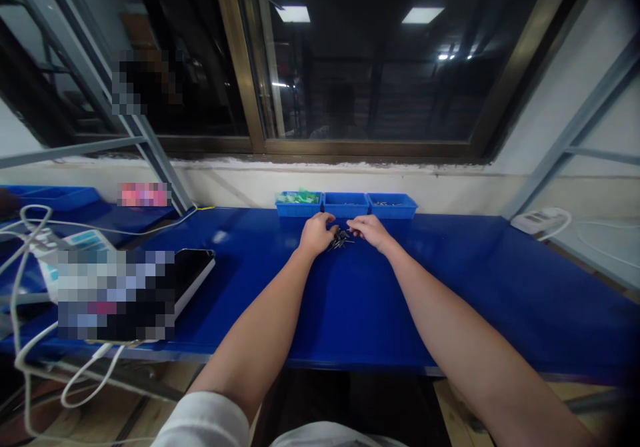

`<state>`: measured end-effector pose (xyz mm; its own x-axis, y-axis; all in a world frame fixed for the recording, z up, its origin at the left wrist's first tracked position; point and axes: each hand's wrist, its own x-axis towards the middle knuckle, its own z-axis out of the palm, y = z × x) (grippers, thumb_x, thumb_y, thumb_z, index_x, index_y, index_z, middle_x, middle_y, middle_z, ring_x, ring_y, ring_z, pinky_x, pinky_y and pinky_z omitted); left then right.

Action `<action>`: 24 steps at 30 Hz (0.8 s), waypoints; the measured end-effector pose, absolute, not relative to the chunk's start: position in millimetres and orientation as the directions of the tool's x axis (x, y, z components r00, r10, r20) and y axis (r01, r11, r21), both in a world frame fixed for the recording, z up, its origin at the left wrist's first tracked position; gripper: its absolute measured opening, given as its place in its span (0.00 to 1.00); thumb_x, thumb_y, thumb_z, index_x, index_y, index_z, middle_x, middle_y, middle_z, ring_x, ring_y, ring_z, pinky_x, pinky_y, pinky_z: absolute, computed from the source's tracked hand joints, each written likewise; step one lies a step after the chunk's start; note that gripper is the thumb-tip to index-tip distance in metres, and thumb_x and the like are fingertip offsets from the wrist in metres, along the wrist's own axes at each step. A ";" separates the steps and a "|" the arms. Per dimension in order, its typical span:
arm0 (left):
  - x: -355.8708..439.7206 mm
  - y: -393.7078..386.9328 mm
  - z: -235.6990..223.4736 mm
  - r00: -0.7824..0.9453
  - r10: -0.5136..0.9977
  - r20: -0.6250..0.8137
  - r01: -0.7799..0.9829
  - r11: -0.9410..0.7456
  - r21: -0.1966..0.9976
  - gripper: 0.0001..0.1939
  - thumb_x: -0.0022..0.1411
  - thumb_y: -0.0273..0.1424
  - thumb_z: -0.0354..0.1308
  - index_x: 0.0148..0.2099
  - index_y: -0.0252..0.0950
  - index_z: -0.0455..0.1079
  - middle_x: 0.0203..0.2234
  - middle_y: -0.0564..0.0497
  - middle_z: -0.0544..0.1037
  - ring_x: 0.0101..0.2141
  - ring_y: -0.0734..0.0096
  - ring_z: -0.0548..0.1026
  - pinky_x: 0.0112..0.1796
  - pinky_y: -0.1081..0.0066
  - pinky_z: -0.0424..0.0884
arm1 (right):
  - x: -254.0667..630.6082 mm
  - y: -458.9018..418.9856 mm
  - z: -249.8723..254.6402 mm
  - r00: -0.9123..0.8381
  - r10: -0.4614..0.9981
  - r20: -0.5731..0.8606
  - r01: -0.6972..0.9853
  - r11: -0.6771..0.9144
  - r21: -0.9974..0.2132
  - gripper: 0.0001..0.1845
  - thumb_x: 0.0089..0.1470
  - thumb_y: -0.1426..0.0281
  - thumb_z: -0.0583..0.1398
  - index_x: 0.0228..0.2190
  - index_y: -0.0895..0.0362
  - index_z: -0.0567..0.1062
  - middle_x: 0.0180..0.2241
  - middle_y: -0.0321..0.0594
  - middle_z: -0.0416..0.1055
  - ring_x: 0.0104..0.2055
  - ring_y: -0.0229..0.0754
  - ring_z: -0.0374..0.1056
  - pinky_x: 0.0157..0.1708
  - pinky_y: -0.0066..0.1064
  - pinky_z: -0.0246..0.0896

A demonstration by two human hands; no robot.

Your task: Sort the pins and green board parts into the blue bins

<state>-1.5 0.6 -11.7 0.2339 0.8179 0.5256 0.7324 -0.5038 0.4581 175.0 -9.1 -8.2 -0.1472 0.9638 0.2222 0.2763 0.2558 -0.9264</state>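
Note:
A small pile of thin dark metal pieces, like screws or pins [340,239], lies on the blue tabletop [350,300]. At the pile's left edge is my left hand [317,234], its fingers curved with a gap between thumb and fingertips. My right hand [371,229] is just right of the pile, thumb and fingers pinched together. Whatever is between those fingertips is too small to make out. Behind my hands stand three blue bins: the left bin [299,211] holds green packets, while the middle bin [345,211] and right bin [393,211] contain small thin pieces.
To the left, a dark, partly blurred device [193,273] with a pale edge lies beside white cables [20,327]. A white power strip [537,221] is at the far right. Grey metal posts [163,167] flank the table, below a window [380,67].

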 end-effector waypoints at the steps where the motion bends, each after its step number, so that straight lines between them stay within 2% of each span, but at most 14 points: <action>1: -2.7 1.8 -12.7 0.212 0.822 0.529 0.746 -0.486 0.456 0.12 0.55 0.30 0.55 0.42 0.36 0.70 0.38 0.48 0.75 0.39 0.67 0.73 0.44 0.69 0.67 | 175.3 -8.2 -8.0 -0.144 0.960 0.239 0.336 0.275 -0.901 0.19 0.42 0.55 0.59 0.16 0.59 0.72 0.15 0.35 0.65 0.19 0.33 0.58 0.21 0.26 0.50; 3: -3.9 3.5 -14.3 0.190 0.826 0.531 0.766 -0.463 0.446 0.11 0.57 0.30 0.53 0.42 0.36 0.70 0.38 0.48 0.75 0.39 0.67 0.72 0.44 0.69 0.67 | 174.9 -5.3 -7.0 -0.130 0.953 0.272 0.403 0.302 -0.864 0.22 0.44 0.52 0.57 0.16 0.58 0.72 0.15 0.36 0.65 0.21 0.35 0.60 0.25 0.28 0.53; 5: -3.1 4.6 -15.6 0.184 0.826 0.533 0.777 -0.454 0.435 0.10 0.57 0.30 0.52 0.42 0.37 0.70 0.38 0.48 0.74 0.39 0.68 0.72 0.44 0.70 0.67 | 173.4 -0.8 -5.0 -0.082 0.943 0.324 0.388 0.330 -0.861 0.23 0.45 0.51 0.56 0.19 0.58 0.73 0.18 0.38 0.69 0.25 0.37 0.63 0.28 0.29 0.55; 8: -0.2 6.0 -17.3 0.195 0.812 0.549 0.777 -0.470 0.419 0.10 0.57 0.29 0.50 0.41 0.37 0.70 0.38 0.48 0.74 0.39 0.68 0.72 0.44 0.70 0.66 | 172.1 7.1 -2.9 -0.015 0.935 0.355 0.248 0.347 -0.904 0.20 0.45 0.55 0.57 0.34 0.56 0.75 0.35 0.42 0.74 0.37 0.42 0.67 0.33 0.29 0.57; 11: 1.2 7.2 -18.8 0.212 0.808 0.550 0.774 -0.482 0.410 0.11 0.58 0.28 0.50 0.42 0.37 0.70 0.40 0.48 0.73 0.40 0.68 0.72 0.45 0.70 0.66 | 175.6 13.8 -5.9 -0.031 0.959 0.282 0.115 0.284 -0.952 0.29 0.44 0.59 0.59 0.50 0.49 0.65 0.52 0.41 0.65 0.47 0.44 0.64 0.33 0.29 0.58; 13: 0.8 7.5 -19.4 0.207 0.826 0.524 0.785 -0.460 0.414 0.12 0.58 0.29 0.50 0.44 0.36 0.69 0.41 0.47 0.72 0.41 0.67 0.71 0.46 0.69 0.65 | 179.8 16.3 -10.1 -0.024 0.963 0.270 0.053 0.270 -0.961 0.33 0.43 0.61 0.59 0.53 0.47 0.61 0.56 0.41 0.60 0.49 0.45 0.63 0.31 0.28 0.59; 16: -0.9 6.6 -19.5 0.217 0.859 0.463 0.804 -0.426 0.414 0.16 0.58 0.33 0.51 0.48 0.35 0.67 0.44 0.44 0.71 0.44 0.64 0.70 0.47 0.67 0.64 | 183.7 15.9 -15.8 0.016 0.951 0.308 0.033 0.307 -0.951 0.31 0.44 0.63 0.58 0.52 0.50 0.63 0.54 0.44 0.63 0.46 0.45 0.65 0.30 0.29 0.61; 18: -2.0 4.9 -19.1 0.266 0.870 0.415 0.811 -0.435 0.391 0.22 0.58 0.38 0.50 0.53 0.34 0.63 0.48 0.43 0.69 0.47 0.62 0.69 0.49 0.67 0.62 | 182.6 13.0 -18.5 0.004 0.942 0.337 0.159 0.332 -0.930 0.27 0.43 0.64 0.59 0.48 0.54 0.68 0.48 0.46 0.68 0.42 0.44 0.67 0.31 0.30 0.62; 20: -2.4 2.7 -18.6 0.344 0.871 0.350 0.822 -0.460 0.337 0.28 0.58 0.43 0.49 0.56 0.34 0.60 0.53 0.42 0.65 0.53 0.60 0.64 0.52 0.66 0.59 | 178.7 9.4 -21.0 -0.053 0.935 0.350 0.398 0.341 -0.852 0.21 0.42 0.67 0.60 0.42 0.57 0.73 0.40 0.45 0.73 0.38 0.41 0.68 0.36 0.31 0.62; 22: -2.0 0.2 -18.1 0.418 0.874 0.249 0.838 -0.477 0.266 0.33 0.57 0.49 0.46 0.59 0.34 0.56 0.57 0.41 0.60 0.57 0.57 0.57 0.55 0.63 0.54 | 173.6 6.6 -23.4 -0.125 0.930 0.345 0.634 0.342 -0.693 0.16 0.42 0.69 0.61 0.37 0.58 0.75 0.36 0.43 0.73 0.38 0.41 0.67 0.41 0.32 0.60; 24: -0.8 -2.1 -17.8 0.459 0.879 0.130 0.854 -0.476 0.211 0.37 0.56 0.53 0.43 0.61 0.35 0.53 0.60 0.41 0.54 0.60 0.55 0.51 0.56 0.58 0.49 | 169.2 5.6 -25.5 -0.168 0.923 0.345 0.770 0.342 -0.539 0.14 0.43 0.69 0.61 0.36 0.58 0.76 0.36 0.44 0.72 0.40 0.42 0.66 0.44 0.32 0.58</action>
<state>-0.8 -2.1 -17.8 0.4586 0.8791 0.1296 0.8535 -0.4763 0.2111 169.2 5.6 -25.5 -0.1679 0.9233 0.3454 0.7699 0.3416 -0.5390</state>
